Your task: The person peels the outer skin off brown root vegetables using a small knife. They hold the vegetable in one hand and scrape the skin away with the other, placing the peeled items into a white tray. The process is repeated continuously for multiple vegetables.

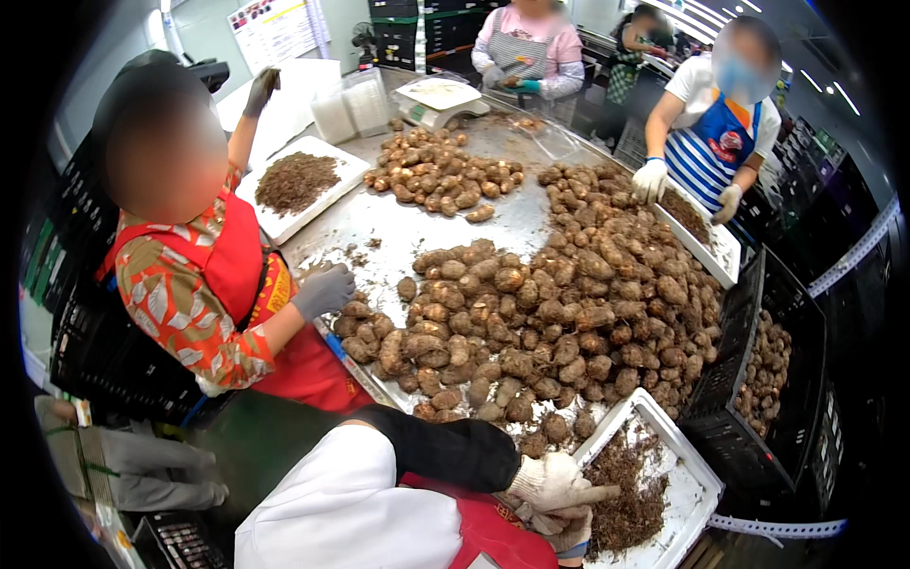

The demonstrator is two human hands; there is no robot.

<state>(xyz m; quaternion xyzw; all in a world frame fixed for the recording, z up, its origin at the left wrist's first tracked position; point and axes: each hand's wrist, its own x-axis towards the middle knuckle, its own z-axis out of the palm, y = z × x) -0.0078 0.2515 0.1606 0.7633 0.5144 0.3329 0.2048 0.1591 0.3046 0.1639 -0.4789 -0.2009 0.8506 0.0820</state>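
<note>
My left hand (555,482), in a whitish work glove below a black sleeve, is over the near edge of a white tray (697,465). One of its fingers stretches out to the right above the brown fibrous scraps (630,507) in that tray. Close against it from below is my right hand (567,531), gloved too, with a striped cuff; its fingers are partly hidden. Nothing held shows between the two hands. Beyond them spreads a large heap of brown taro corms (588,294), its nearest ones beside the tray.
To the left, a co-worker's grey-gloved hand (324,291) is near the heap. Across the metal table (379,232), another person's white-gloved hand (650,180) touches a scrap tray (725,248). A black crate (730,417) holding corms stands at right. At the back is a scale (438,100).
</note>
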